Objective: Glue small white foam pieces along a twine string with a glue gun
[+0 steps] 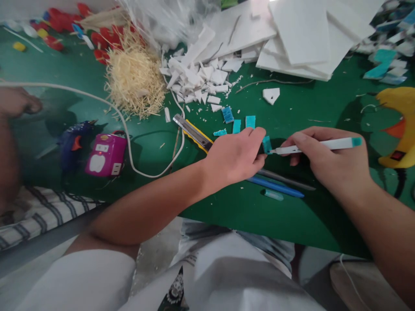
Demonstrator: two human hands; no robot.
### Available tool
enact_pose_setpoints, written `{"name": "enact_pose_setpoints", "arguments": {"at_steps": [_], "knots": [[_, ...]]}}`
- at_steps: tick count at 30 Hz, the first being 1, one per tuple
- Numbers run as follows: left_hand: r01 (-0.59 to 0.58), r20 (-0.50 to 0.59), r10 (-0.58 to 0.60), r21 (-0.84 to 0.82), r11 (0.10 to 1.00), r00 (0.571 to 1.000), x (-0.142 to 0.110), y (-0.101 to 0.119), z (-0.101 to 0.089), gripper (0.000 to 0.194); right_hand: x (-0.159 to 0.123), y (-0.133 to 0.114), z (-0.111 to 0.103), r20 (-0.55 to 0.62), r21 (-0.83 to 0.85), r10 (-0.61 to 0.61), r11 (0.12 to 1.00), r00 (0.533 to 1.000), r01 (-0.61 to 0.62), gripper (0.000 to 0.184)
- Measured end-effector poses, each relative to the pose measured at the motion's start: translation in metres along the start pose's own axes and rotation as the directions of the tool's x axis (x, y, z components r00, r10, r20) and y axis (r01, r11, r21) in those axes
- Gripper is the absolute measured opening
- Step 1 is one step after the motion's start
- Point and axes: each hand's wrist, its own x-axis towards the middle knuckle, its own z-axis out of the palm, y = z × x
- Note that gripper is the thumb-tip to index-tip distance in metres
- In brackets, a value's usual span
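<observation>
A small teal piece (266,144) sits between the thumb and fingers of the half-curled left hand (236,156), which holds it (its inner end is hidden). The marker's (333,144) tip meets it, gripped in the curled right hand (340,160), whose lower fingers are partly obscured. The left hand covers one end of the yellow cutter (197,136); farther right, a yellow glue gun (397,129) is cut off by the view's edge.

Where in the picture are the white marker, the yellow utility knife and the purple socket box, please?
White marker (337,143): head view, rear of barrel.
Yellow utility knife (195,134): head view, middle of handle.
Purple socket box (112,153): head view, upper face.
</observation>
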Motion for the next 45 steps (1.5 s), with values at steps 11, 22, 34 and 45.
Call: {"name": "enact_pose_setpoints", "arguments": {"at_steps": [11,22,34,45], "knots": [[-0.011,-0.005,0.011,-0.003,1.000,1.000,0.000,0.000,0.001,0.036,0.001,0.002,0.001,-0.135,0.024,0.020,1.000,0.991,-0.017,0.020],[0.004,-0.009,-0.004,0.002,1.000,1.000,-0.001,0.000,0.002,0.035,0.001,-0.006,0.001,-0.061,0.008,0.041,0.999,0.997,-0.040,0.021],[-0.009,-0.012,0.009,-0.019,1.000,1.000,-0.001,-0.001,0.000,0.036,-0.001,-0.005,0.000,-0.012,0.026,-0.040,0.999,0.999,0.040,0.017],[-0.001,-0.011,0.001,-0.021,1.000,1.000,0.000,0.000,0.001,0.036,0.000,-0.003,-0.002,0.033,0.010,0.011,1.000,0.999,-0.012,0.038]]}}
